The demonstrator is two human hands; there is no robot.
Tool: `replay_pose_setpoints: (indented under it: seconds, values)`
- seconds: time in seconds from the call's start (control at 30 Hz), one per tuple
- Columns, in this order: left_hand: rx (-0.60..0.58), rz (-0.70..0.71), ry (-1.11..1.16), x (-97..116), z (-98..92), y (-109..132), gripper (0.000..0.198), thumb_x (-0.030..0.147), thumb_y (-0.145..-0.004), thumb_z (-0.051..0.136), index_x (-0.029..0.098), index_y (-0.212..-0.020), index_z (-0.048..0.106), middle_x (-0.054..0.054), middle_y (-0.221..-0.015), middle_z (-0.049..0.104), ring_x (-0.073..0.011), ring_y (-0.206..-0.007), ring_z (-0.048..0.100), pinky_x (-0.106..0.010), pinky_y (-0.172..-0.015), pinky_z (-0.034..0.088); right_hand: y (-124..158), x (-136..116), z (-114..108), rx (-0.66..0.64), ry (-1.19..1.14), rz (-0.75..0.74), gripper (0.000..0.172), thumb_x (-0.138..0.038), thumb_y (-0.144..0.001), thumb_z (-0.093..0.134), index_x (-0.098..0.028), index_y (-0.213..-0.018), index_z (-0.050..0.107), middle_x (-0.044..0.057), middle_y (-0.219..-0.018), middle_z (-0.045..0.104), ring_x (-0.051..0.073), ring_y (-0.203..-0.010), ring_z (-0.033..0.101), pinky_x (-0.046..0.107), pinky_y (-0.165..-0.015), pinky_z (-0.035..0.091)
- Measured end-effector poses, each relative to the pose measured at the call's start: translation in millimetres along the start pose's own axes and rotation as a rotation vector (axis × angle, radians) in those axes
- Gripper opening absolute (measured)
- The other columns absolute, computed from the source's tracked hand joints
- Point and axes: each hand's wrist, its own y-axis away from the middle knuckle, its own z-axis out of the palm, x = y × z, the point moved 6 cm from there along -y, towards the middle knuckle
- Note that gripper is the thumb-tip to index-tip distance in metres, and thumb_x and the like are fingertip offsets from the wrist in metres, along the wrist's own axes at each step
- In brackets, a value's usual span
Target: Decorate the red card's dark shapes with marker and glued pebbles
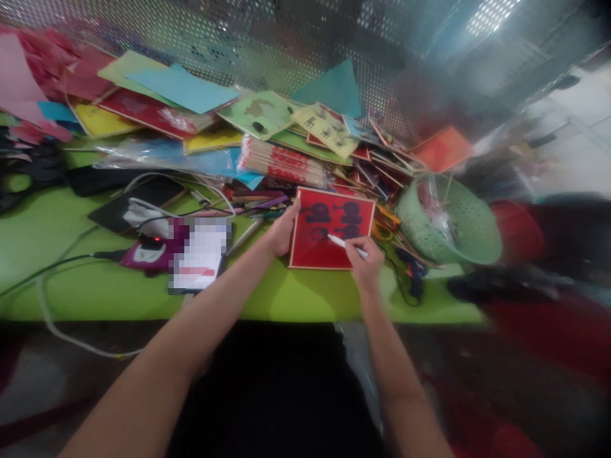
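Observation:
A red board with a pale edge (310, 252) is tilted up over the green table. Dark shapes cover its upper and middle part. My left hand (285, 230) grips the board by its left edge, its fingers partly hidden behind it. A white marker (341, 242) sits pinched in my right hand (366, 262), pointing up and left. The tip meets the board at the lower left dark shape, whose outline is less filled than the others.
Coloured boards and paper sheets (258, 114) pile up at the back. A green basket (451, 245) stands on the right, with a glue gun (414, 277) before it. Left lie a phone (200, 254), a purple power strip (153, 251) and cables. The table's front edge (286, 315) is near me.

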Motion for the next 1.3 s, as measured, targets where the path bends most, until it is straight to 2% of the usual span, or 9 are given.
replay_pose_setpoints:
  seconds: [0.13, 0.53, 0.8, 1.1, 1.3]
  values:
    - [-0.026, 0.005, 0.013, 0.1, -0.6, -0.9, 0.076, 0.073, -0.105, 0.033, 0.017, -0.149, 0.062, -0.017, -0.127, 0.079, -0.0366, -0.123, 0.074, -0.058, -0.114, 0.053, -0.1, 1.6, -0.4, -0.001, -0.023, 0.0, 0.013, -0.035, -0.087, 0.072, -0.023, -0.082, 0.075, -0.001, -0.073, 0.073, 0.016, -0.066, 0.064, 0.029, -0.063, 0.05]
    - [0.025, -0.001, -0.019, 1.3, 4.9, 2.2, 0.078, 0.073, -0.105, 0.031, 0.016, -0.147, 0.064, -0.018, -0.125, 0.079, -0.0364, -0.122, 0.075, -0.058, -0.116, 0.051, 0.1, -5.1, 2.5, -0.046, -0.037, 0.001, 0.013, -0.034, -0.086, 0.072, -0.023, -0.081, 0.075, -0.001, -0.072, 0.073, 0.016, -0.063, 0.062, 0.028, -0.06, 0.048]
    - [-0.023, 0.013, 0.024, 0.6, 0.1, -0.3, 0.076, 0.072, -0.105, 0.034, 0.018, -0.152, 0.06, -0.019, -0.13, 0.077, -0.0364, -0.121, 0.075, -0.057, -0.115, 0.052, -0.2, 2.6, -0.3, -0.008, -0.012, 0.022, 0.014, -0.035, -0.086, 0.071, -0.022, -0.08, 0.073, -0.001, -0.071, 0.072, 0.016, -0.064, 0.062, 0.029, -0.063, 0.05]
    - [0.069, -0.019, 0.009, 0.8, 3.5, 3.9, 0.075, 0.071, -0.105, 0.036, 0.015, -0.147, 0.064, -0.019, -0.127, 0.078, -0.0368, -0.121, 0.075, -0.057, -0.113, 0.054, -0.1, -3.0, 2.3, -0.038, -0.014, 0.016, 0.015, -0.037, -0.086, 0.072, -0.022, -0.081, 0.075, -0.001, -0.071, 0.073, 0.016, -0.063, 0.062, 0.028, -0.061, 0.048]
    - [0.017, 0.003, 0.045, 0.2, 1.1, 1.5, 0.074, 0.071, -0.105, 0.036, 0.017, -0.147, 0.064, -0.018, -0.129, 0.078, -0.0369, -0.123, 0.074, -0.057, -0.114, 0.053, -0.9, -3.7, 1.7, -0.032, -0.02, 0.021, 0.014, -0.035, -0.085, 0.072, -0.023, -0.08, 0.075, -0.001, -0.07, 0.072, 0.016, -0.063, 0.062, 0.029, -0.061, 0.049]
